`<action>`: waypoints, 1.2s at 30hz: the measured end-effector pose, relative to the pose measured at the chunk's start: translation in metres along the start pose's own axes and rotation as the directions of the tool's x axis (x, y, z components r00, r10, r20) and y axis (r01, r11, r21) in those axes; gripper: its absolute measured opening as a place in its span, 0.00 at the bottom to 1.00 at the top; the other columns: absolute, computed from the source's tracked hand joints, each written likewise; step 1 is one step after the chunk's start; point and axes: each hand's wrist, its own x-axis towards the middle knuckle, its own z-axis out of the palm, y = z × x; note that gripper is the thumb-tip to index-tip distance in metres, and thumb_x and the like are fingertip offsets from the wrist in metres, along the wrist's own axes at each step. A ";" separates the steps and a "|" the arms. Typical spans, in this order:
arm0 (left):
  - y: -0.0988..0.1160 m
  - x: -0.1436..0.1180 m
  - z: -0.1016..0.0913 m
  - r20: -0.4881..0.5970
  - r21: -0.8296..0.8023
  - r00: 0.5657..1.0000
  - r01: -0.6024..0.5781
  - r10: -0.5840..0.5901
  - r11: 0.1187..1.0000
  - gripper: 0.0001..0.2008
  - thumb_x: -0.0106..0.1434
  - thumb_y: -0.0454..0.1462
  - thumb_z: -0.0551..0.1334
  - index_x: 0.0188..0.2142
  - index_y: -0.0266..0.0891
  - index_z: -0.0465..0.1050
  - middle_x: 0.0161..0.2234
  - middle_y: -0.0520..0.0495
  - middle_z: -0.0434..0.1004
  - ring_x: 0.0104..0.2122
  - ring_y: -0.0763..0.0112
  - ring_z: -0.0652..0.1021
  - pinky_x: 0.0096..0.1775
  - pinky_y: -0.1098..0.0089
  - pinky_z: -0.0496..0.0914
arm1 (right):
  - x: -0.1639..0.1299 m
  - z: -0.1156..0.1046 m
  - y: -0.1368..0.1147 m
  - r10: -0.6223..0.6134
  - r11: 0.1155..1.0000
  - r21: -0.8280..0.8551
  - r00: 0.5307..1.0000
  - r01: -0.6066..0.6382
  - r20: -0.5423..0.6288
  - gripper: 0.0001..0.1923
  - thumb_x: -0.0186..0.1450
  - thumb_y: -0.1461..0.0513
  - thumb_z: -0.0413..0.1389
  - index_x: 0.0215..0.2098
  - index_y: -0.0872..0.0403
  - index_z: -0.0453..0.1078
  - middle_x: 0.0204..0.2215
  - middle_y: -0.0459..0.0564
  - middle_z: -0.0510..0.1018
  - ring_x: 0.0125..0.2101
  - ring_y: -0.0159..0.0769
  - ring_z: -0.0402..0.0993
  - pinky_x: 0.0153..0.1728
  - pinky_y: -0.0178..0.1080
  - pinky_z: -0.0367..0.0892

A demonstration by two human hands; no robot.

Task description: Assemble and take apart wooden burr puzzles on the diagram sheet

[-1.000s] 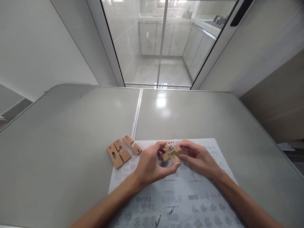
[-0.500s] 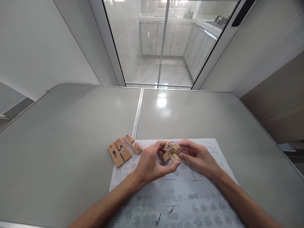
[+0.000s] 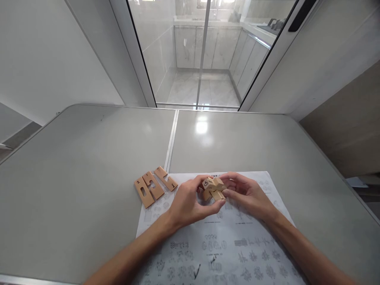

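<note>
A small cluster of interlocked wooden puzzle pieces (image 3: 214,188) is held above a printed instruction sheet (image 3: 219,245). My left hand (image 3: 190,204) grips the cluster from the left and below, thumb under it. My right hand (image 3: 247,194) grips it from the right with fingertips on its side. One top face of the cluster carries a handwritten mark. Three flat notched wooden pieces (image 3: 154,184), marked with numbers, lie side by side on the table to the left of my left hand.
The grey table (image 3: 89,166) has a seam running down its middle and rounded far corners. A glass sliding door (image 3: 204,51) stands behind it. A wooden panel (image 3: 350,118) is at the right.
The held cluster and both hands shifted slightly left and up; the cluster has turned a little between my fingers. The three flat pieces have not moved.
</note>
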 end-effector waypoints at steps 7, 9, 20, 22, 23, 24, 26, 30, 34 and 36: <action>-0.001 0.000 0.000 0.040 0.051 0.997 -0.074 0.072 0.996 0.21 0.59 0.44 0.74 0.50 0.41 0.79 0.36 0.49 0.84 0.31 0.67 0.78 0.37 0.66 0.74 | 0.001 0.000 0.000 -0.062 0.994 -0.087 0.998 0.064 0.031 0.11 0.74 0.52 0.62 0.50 0.47 0.79 0.46 0.52 0.77 0.37 0.38 0.77 0.36 0.41 0.75; -0.001 0.001 0.000 0.057 0.053 0.993 -0.104 0.101 0.993 0.21 0.59 0.44 0.74 0.50 0.42 0.79 0.39 0.48 0.86 0.35 0.65 0.81 0.42 0.63 0.76 | 0.000 0.001 0.000 -0.077 0.993 -0.092 0.997 0.079 0.031 0.10 0.73 0.52 0.63 0.48 0.47 0.80 0.46 0.51 0.75 0.34 0.35 0.73 0.33 0.40 0.73; -0.009 0.001 0.004 0.076 0.108 0.967 -0.251 0.243 0.962 0.26 0.58 0.45 0.76 0.53 0.43 0.78 0.48 0.45 0.86 0.46 0.57 0.82 0.54 0.54 0.75 | -0.002 0.003 -0.001 -0.064 0.985 -0.161 0.998 0.066 0.014 0.09 0.71 0.53 0.64 0.45 0.47 0.82 0.38 0.48 0.70 0.31 0.34 0.69 0.30 0.39 0.69; -0.011 0.001 0.004 0.043 0.125 0.966 -0.257 0.253 0.958 0.26 0.57 0.47 0.77 0.52 0.43 0.79 0.49 0.43 0.84 0.48 0.56 0.80 0.53 0.54 0.76 | -0.002 0.004 -0.001 -0.062 0.985 -0.159 0.998 0.062 0.010 0.09 0.71 0.53 0.64 0.45 0.46 0.82 0.38 0.48 0.70 0.31 0.34 0.69 0.30 0.39 0.69; -0.011 0.001 0.005 0.029 0.141 0.967 -0.254 0.252 0.957 0.25 0.56 0.47 0.77 0.51 0.43 0.79 0.49 0.43 0.82 0.49 0.55 0.80 0.53 0.54 0.76 | -0.002 0.005 -0.001 -0.060 0.985 -0.161 0.998 0.061 0.013 0.09 0.72 0.53 0.64 0.46 0.46 0.81 0.39 0.48 0.71 0.31 0.34 0.69 0.30 0.40 0.70; -0.012 0.000 0.005 0.027 0.161 0.967 -0.254 0.253 0.954 0.25 0.55 0.46 0.77 0.51 0.44 0.80 0.50 0.42 0.81 0.49 0.55 0.79 0.52 0.54 0.77 | -0.002 0.005 0.000 -0.062 0.984 -0.165 0.998 0.064 0.019 0.09 0.72 0.52 0.64 0.46 0.46 0.82 0.39 0.48 0.71 0.31 0.34 0.69 0.30 0.40 0.70; -0.013 -0.001 0.006 0.053 0.210 0.963 -0.268 0.263 0.940 0.24 0.53 0.45 0.77 0.50 0.46 0.81 0.51 0.42 0.79 0.51 0.54 0.79 0.54 0.53 0.76 | -0.002 0.006 0.001 -0.078 0.981 -0.176 0.997 0.081 0.028 0.09 0.71 0.52 0.64 0.45 0.45 0.82 0.39 0.48 0.72 0.30 0.33 0.69 0.30 0.40 0.71; -0.014 -0.002 0.007 0.104 0.281 0.958 -0.285 0.266 0.916 0.24 0.55 0.43 0.76 0.51 0.46 0.80 0.53 0.42 0.78 0.54 0.51 0.77 0.57 0.51 0.74 | -0.002 0.006 0.002 -0.097 0.979 -0.178 0.995 0.100 0.027 0.09 0.71 0.52 0.64 0.45 0.45 0.82 0.39 0.48 0.73 0.30 0.33 0.70 0.30 0.40 0.71; -0.014 -0.002 0.007 0.102 0.290 0.961 -0.277 0.258 0.916 0.23 0.58 0.43 0.76 0.52 0.45 0.79 0.54 0.41 0.78 0.56 0.51 0.76 0.58 0.51 0.73 | -0.001 0.006 0.002 -0.099 0.978 -0.180 0.994 0.105 0.040 0.08 0.71 0.54 0.64 0.46 0.44 0.82 0.39 0.47 0.73 0.29 0.32 0.69 0.30 0.39 0.70; -0.014 -0.002 0.008 0.099 0.290 0.958 -0.288 0.271 0.913 0.24 0.59 0.43 0.75 0.54 0.44 0.78 0.53 0.41 0.78 0.56 0.52 0.75 0.58 0.51 0.73 | -0.001 0.007 0.002 -0.111 0.975 -0.189 0.993 0.119 0.049 0.07 0.71 0.55 0.64 0.46 0.45 0.82 0.39 0.47 0.73 0.29 0.32 0.68 0.30 0.39 0.69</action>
